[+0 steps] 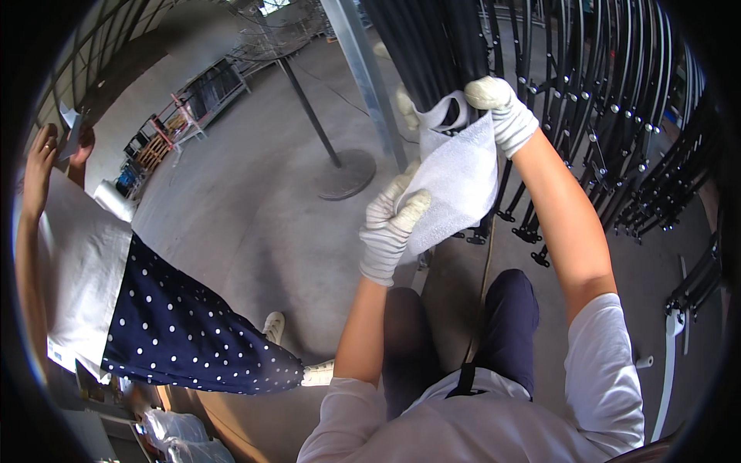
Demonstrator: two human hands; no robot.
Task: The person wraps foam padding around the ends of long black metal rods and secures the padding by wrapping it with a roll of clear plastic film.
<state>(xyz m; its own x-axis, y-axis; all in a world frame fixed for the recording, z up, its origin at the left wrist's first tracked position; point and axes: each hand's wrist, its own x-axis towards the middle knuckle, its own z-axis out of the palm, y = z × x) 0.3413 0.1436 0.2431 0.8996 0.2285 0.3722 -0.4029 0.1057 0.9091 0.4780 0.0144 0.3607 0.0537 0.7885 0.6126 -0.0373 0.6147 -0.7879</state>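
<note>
A bundle of long black metal bars (428, 50) comes down from the top of the view, and a white foam sheet (457, 174) is wrapped partly around its lower end. My left hand (392, 224), in a striped white work glove, is closed on the lower left edge of the sheet. My right hand (503, 112), gloved alike, grips the upper right edge of the sheet against the bars. Behind the bundle, on its left side, another gloved hand (406, 108) shows in part; it appears to be another person's.
Rows of hanging black metal frames (594, 100) fill the right side. A grey steel post (363, 73) stands just left of the bundle, near a stand with a round base (346, 174). At left, a person in a polka-dot skirt (185, 320) holds a paper (71, 131).
</note>
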